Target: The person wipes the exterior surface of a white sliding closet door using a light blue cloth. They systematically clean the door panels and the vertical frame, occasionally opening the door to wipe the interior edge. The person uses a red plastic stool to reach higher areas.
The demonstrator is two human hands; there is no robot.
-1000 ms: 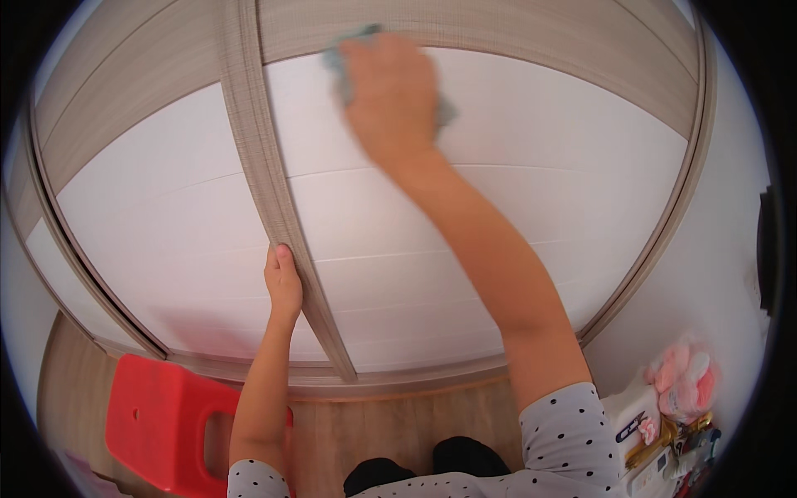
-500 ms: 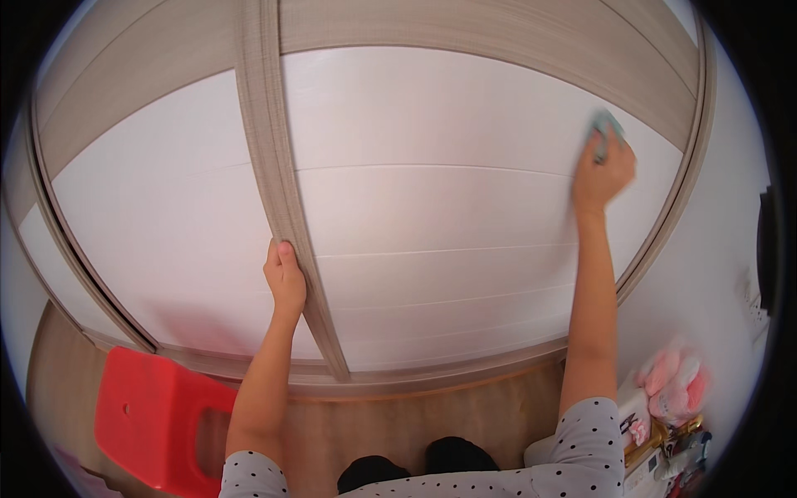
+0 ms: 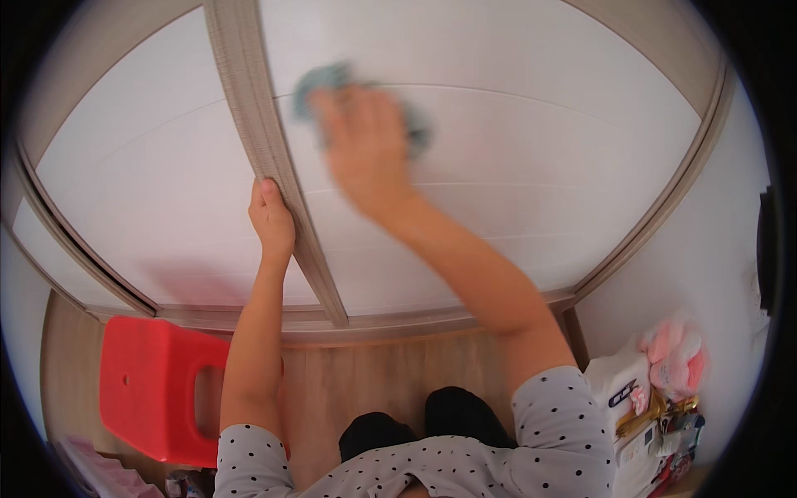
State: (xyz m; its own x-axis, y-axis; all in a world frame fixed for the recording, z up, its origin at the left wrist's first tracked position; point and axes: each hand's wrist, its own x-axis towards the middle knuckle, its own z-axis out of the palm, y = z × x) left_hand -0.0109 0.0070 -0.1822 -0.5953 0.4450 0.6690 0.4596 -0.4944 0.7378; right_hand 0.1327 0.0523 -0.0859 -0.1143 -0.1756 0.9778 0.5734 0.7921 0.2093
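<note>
A large sliding wardrobe door with white panels (image 3: pixel 515 232) and wood-grain edging fills most of the view. Against its upper left part my right hand (image 3: pixel 369 149), blurred by motion, presses a grey-green cloth (image 3: pixel 320 87). The cloth sticks out beyond the fingers on both sides. My left hand (image 3: pixel 272 220) grips the upright wood-grain door stile (image 3: pixel 249 108), thumb on the front; the other fingers are mostly hidden at its left edge.
A red plastic stool (image 3: pixel 141 390) stands on the wood floor (image 3: pixel 365 365) at lower left. Pink plush items (image 3: pixel 677 357) and assorted packages (image 3: pixel 647 448) are piled at lower right beside the white wall (image 3: pixel 689 241). Pink fabric (image 3: pixel 104 473) lies at bottom left.
My right hand has swept the cloth from the panel's upper right to its left side, near the stile. My left hand stays on the stile while the view has shifted.
</note>
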